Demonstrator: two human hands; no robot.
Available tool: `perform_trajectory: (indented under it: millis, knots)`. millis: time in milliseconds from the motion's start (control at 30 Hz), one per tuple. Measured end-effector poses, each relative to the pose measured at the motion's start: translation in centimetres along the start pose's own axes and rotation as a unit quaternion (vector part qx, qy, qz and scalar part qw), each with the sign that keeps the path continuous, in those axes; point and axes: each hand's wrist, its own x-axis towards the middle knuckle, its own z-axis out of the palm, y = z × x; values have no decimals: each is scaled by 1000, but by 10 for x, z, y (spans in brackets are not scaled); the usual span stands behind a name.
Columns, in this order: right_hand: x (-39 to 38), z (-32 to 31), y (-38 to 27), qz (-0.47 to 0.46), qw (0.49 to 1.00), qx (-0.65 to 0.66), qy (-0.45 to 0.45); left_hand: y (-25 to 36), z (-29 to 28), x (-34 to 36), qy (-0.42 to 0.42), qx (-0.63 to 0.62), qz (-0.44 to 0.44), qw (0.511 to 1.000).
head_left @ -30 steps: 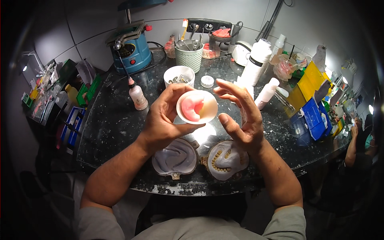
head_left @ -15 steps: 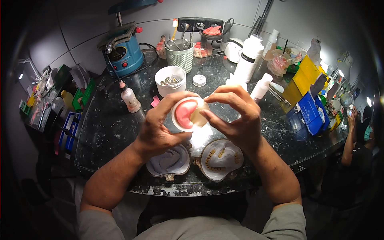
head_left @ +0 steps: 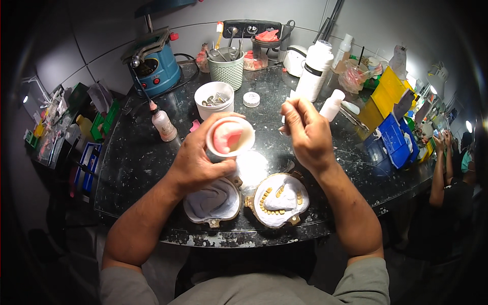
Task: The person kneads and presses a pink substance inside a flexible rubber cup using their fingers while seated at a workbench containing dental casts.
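Logged white round plastic-looking cup above middle of black speckled table, with smooth pink curved mass along its left inner wall. Found it gripped round left side by left hand, thumb at near edge. Saw right hand to right, apart from cup, fingers bunched; could not tell whether holding anything. Judged best to squeeze lightly and keep rim steady, clear of grey plaster-filled mould half and white plaster-filled mould half with yellowish teeth on near side.
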Motion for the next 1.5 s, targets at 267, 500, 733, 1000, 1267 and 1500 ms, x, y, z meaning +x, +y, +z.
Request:
perform_trajectory:
  millis: [267, 500, 733, 1000, 1267, 1500]
  knots:
    - [5, 2, 6, 8, 1000, 27, -10, 0, -6, -1, 40, 198, 185, 962]
    - [-1, 0, 9, -19, 987, -23, -159, -2, -7, 2, 37, 133, 205, 969]
    - [-4, 1, 4, 13, 988, -5, -154, 3, -10, -4, -11, 136, 117, 984]
    - [4, -7, 8, 31, 994, -22, -100, -14, -22, 5, 14, 139, 108, 984]
    - [4, -1, 13, 104, 991, 35, -75, -26, -21, 10, 25, -239, -76, 968]
    - [4, -11, 2, 162, 977, -3, -137, -26, -17, 6, -4, -363, -93, 927]
